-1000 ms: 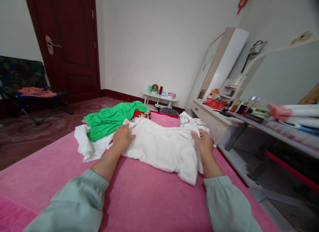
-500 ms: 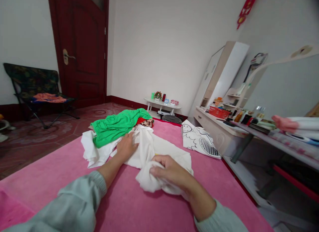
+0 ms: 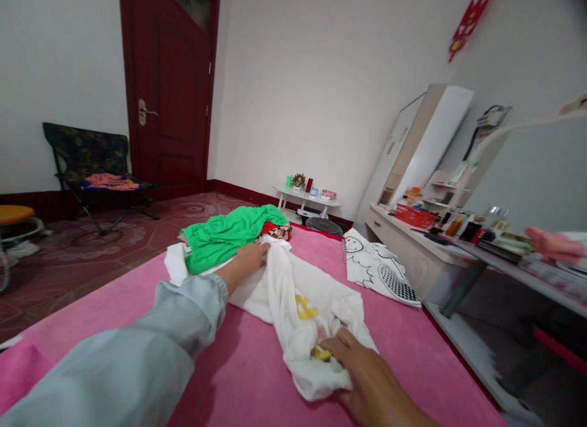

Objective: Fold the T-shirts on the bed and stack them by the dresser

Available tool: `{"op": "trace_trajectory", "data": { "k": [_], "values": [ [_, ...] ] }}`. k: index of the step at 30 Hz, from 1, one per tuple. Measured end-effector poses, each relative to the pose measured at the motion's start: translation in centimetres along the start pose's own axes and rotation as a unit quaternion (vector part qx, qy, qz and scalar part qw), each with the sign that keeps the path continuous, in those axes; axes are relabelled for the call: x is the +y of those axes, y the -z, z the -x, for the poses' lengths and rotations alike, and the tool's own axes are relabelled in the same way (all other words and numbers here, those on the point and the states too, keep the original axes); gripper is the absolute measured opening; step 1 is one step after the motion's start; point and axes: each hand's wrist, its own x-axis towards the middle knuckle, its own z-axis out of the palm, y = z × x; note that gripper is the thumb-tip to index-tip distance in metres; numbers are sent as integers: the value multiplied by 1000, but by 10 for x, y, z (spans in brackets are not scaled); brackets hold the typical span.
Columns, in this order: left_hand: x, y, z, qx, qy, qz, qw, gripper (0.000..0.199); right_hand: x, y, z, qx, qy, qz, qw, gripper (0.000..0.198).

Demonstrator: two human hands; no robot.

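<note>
A white shirt (image 3: 298,280) with a yellow print lies crumpled and partly spread before me. At its near right part, my right hand (image 3: 360,366) is closed on a bunched fold. My left hand (image 3: 247,262) reaches across to the shirt's far left part, its fingers closed on the cloth and partly hidden. Just beyond the left wrist rests a heap with a green garment (image 3: 224,234) on top. White cloth (image 3: 175,262) sticks out from under the green one, and a red and patterned piece (image 3: 277,231) shows behind it.
The pink-covered bed (image 3: 238,366) bears everything. A folded white garment with black drawings (image 3: 380,268) lies at its right edge. A dressing table (image 3: 398,231) with bottles stands along the right. A camouflage chair (image 3: 87,152) and a dark red door (image 3: 178,96) are at the left.
My right hand has moved toward me and to the right, drawing the bunched cloth along and baring more yellow print. My left hand has shifted slightly farther out. The view has turned left.
</note>
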Motion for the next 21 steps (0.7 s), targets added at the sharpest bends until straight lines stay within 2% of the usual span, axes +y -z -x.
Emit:
{"op": "trace_trajectory", "data": {
  "k": [4,9,12,13,15,18,21],
  "values": [
    [-2,7,8,10,-23,5,1000,14,4,11,4,50,16,-47,997,30],
    [-9,31,40,68,-74,39,994,16,29,40,15,119,-18,-116,986,30],
    [-8,43,56,77,-114,65,988,16,35,55,20,113,-15,-160,980,16],
    [-5,44,60,76,-132,76,985,18,34,58,21,106,-10,-167,980,14],
    [6,39,66,69,-182,94,976,40,28,59,24,96,7,-162,982,16],
    [29,22,67,58,-262,90,959,75,16,52,33,85,39,-110,990,35],
    [48,7,59,40,-312,47,948,75,7,46,47,94,60,-43,993,45]
  ]
}}
